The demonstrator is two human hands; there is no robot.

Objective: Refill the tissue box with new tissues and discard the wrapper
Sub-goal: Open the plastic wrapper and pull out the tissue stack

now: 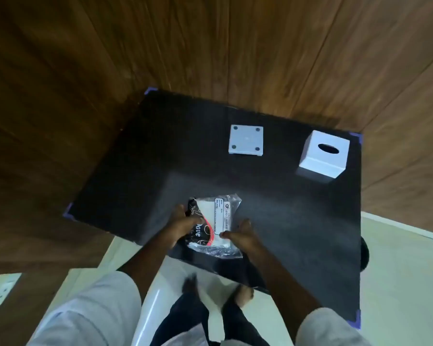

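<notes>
Both hands' fingers gripping tissue pack (wrapped), table

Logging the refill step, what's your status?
Left hand and right hand both gripping tissue pack, wrapper still on. Box cover and base plate apart on table. Nothing in the way.

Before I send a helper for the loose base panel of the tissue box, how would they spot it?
On the black table, look to the far side, left of the white tissue box. The base panel lies flat there, apart from the box: a thin white square with four dark dots at its corners, no oval slot.
</notes>
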